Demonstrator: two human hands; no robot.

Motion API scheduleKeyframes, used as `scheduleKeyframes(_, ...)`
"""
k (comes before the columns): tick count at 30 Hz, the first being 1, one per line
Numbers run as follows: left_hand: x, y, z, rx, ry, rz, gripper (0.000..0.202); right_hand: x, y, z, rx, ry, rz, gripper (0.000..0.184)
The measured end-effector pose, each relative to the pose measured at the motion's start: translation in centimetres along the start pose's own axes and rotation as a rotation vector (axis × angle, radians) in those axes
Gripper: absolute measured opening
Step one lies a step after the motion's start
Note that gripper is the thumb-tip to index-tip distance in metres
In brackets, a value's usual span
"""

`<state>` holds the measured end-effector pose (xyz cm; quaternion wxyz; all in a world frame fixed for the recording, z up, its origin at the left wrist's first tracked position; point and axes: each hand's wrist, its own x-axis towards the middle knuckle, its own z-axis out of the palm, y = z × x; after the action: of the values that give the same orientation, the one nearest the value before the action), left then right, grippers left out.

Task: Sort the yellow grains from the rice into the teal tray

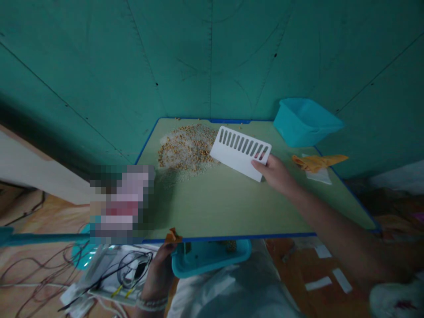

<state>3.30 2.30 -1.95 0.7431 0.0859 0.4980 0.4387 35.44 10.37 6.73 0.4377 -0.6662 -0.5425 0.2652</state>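
My right hand grips one end of a white plastic plate with a row of slots along its upper edge. The plate is tilted over the table, its far end at the right side of a spread pile of soybeans and white grains that look like rice. Below the table's front edge, my left hand is closed on the left rim of a turquoise plastic bin. A few soybeans show inside this bin. A scrap of orange cloth sits by the left thumb.
A second turquoise bin stands at the table's back right corner. In front of it lie an orange cloth and a white packet. A pixelated object covers the left edge. Cables and a white tray are on the floor.
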Motion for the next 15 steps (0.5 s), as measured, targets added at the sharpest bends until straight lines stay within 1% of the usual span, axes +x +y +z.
scheduleKeyframes(3, 0.0, -0.2, -0.1, -0.027, 0.003, -0.007, 0.026, 1.1, -0.3, 1.4, 0.028, -0.040, 0.001, 0.023)
scheduleKeyframes(7, 0.2, -0.3, -0.6, -0.032, -0.016, -0.015, 0.022, 1.3, -0.4, 2.6, 0.095, -0.091, 0.026, 0.024)
scheduleKeyframes(11, 0.3, -0.3, -0.6, -0.060, -0.003, -0.002, 0.023, 0.7, -0.2, 2.6, 0.124, -0.112, 0.047, 0.025)
scheduleKeyframes(15, 0.6, -0.4, -0.5, -0.070, 0.009, 0.011, 0.025, 0.2, -0.4, 1.9, 0.179, -0.206, 0.089, 0.024)
